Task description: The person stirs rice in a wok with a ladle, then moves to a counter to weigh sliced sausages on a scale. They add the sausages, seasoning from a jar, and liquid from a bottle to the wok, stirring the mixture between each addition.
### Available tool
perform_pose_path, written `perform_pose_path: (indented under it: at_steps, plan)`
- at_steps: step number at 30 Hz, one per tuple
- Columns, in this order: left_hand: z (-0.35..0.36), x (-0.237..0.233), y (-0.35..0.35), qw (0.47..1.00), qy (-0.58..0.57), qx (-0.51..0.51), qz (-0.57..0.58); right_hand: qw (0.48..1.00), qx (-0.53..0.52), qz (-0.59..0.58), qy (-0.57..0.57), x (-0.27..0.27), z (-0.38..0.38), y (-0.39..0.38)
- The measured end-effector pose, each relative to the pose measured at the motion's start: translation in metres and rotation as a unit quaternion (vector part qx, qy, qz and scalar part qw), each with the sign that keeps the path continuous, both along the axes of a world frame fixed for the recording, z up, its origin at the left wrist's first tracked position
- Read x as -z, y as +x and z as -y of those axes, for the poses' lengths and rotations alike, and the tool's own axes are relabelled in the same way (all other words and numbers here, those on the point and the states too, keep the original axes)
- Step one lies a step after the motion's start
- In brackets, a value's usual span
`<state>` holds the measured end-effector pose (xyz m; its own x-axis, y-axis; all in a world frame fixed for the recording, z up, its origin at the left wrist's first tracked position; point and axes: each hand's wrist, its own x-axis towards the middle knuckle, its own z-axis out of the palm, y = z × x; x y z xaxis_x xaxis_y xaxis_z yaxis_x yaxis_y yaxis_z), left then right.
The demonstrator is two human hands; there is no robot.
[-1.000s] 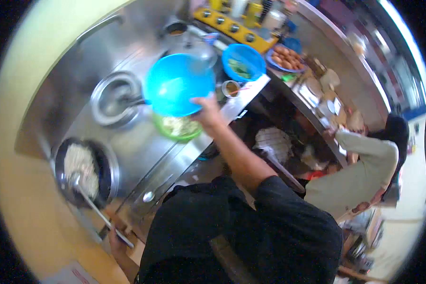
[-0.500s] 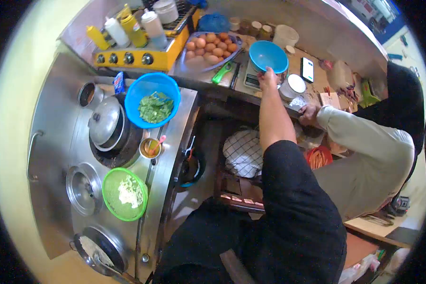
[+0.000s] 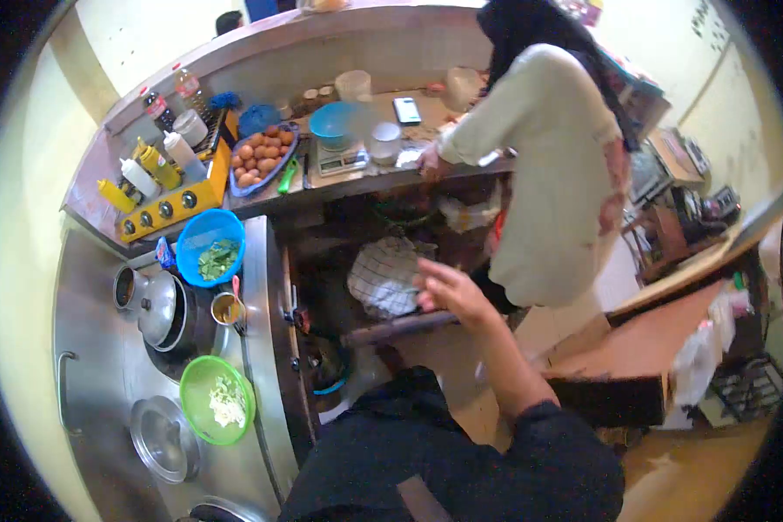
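Observation:
My right hand is raised in front of my body, fingers apart and slightly blurred, with nothing in it. Behind it, below the counter, is a checked cloth bundle. The blue bowl rests on the scale on the back counter, beyond my hand's reach. A white container stands to the right of the scale. My left hand is out of view.
A co-worker in a light top stands at the counter, one hand at its edge. Eggs fill a basket beside the yellow stove. The steel counter at left holds a blue basin of leaves and a green basket.
My right hand has let go of the blue bowl and drawn back toward me. The view has turned to the right, and the co-worker now appears more upright.

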<state>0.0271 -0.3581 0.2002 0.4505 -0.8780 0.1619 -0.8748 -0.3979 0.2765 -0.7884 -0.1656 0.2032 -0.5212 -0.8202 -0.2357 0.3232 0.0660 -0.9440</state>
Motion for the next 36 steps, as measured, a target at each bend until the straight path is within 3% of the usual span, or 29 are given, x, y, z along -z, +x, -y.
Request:
perform_pose_path:
  at_steps: [4,5,7,8,9,10,11,13,14,16,17,19,22,23,25,27,30,32,34,35,36]
  plan:
    - [0.080,0.007,0.001,0.962,-0.138,0.236,-0.024,0.994,0.006,0.065,0.087,0.035,-0.166,0.116]
    - [0.061,-0.035,-0.085,0.945,-0.163,0.282,-0.040,0.990,0.024,0.083,0.110,0.027,-0.199,0.146]
    - [0.048,-0.061,-0.179,0.898,-0.172,0.394,-0.095,0.982,0.012,0.034,0.185,0.029,-0.257,0.184]
    - [0.044,-0.056,-0.214,0.829,-0.199,0.499,-0.156,0.978,0.009,-0.003,0.208,0.033,-0.292,0.207]
    - [0.014,-0.069,-0.254,0.834,-0.104,0.508,-0.188,0.963,0.020,-0.173,0.206,0.055,-0.326,0.229]
    - [-0.021,-0.079,-0.291,0.835,-0.007,0.510,-0.206,0.966,0.016,-0.129,0.226,0.072,-0.361,0.245]
    - [-0.040,-0.068,-0.316,0.785,-0.005,0.581,-0.216,0.957,-0.002,-0.102,0.272,0.054,-0.391,0.255]
    - [-0.104,-0.050,-0.353,0.682,0.020,0.691,-0.240,0.935,0.084,-0.098,0.330,0.041,-0.460,0.279]
    - [-0.121,-0.034,-0.364,0.657,0.093,0.705,-0.250,0.927,0.142,-0.051,0.344,0.039,-0.496,0.291]
    - [-0.196,-0.028,-0.393,0.614,0.174,0.709,-0.300,0.902,0.213,-0.068,0.369,0.065,-0.575,0.311]
    - [-0.227,-0.018,-0.406,0.612,0.177,0.711,-0.298,0.885,0.270,-0.039,0.377,0.068,-0.617,0.320]
    - [-0.280,0.003,-0.433,0.537,0.185,0.762,-0.310,0.836,0.382,-0.011,0.394,0.078,-0.693,0.327]
    - [-0.382,0.018,-0.475,0.527,0.213,0.757,-0.321,0.753,0.541,-0.029,0.374,0.134,-0.816,0.319]
    - [-0.415,0.020,-0.486,0.508,0.227,0.766,-0.322,0.756,0.540,-0.027,0.368,0.139,-0.844,0.310]
    - [-0.477,0.014,-0.508,0.490,0.238,0.774,-0.323,0.656,0.681,-0.004,0.326,0.147,-0.888,0.284]
    - [-0.526,0.000,-0.519,0.432,0.275,0.835,-0.202,0.605,0.664,-0.167,0.406,0.158,-0.918,0.237]
    - [-0.560,-0.008,-0.524,0.416,0.254,0.855,-0.177,0.592,0.605,-0.297,0.442,0.144,-0.919,0.141]
    - [-0.562,-0.012,-0.517,0.432,0.251,0.852,-0.156,0.590,0.576,-0.371,0.427,0.150,-0.920,0.087]
    - [-0.564,-0.017,-0.501,0.509,0.273,0.796,-0.182,0.561,0.440,-0.535,0.453,0.143,-0.919,0.048]
    - [-0.559,-0.015,-0.493,0.514,0.237,0.809,-0.156,0.565,0.438,-0.538,0.446,0.162,-0.922,0.027]
    - [-0.552,-0.010,-0.480,0.522,0.233,0.806,-0.156,0.512,0.400,-0.581,0.490,0.195,-0.927,0.007]
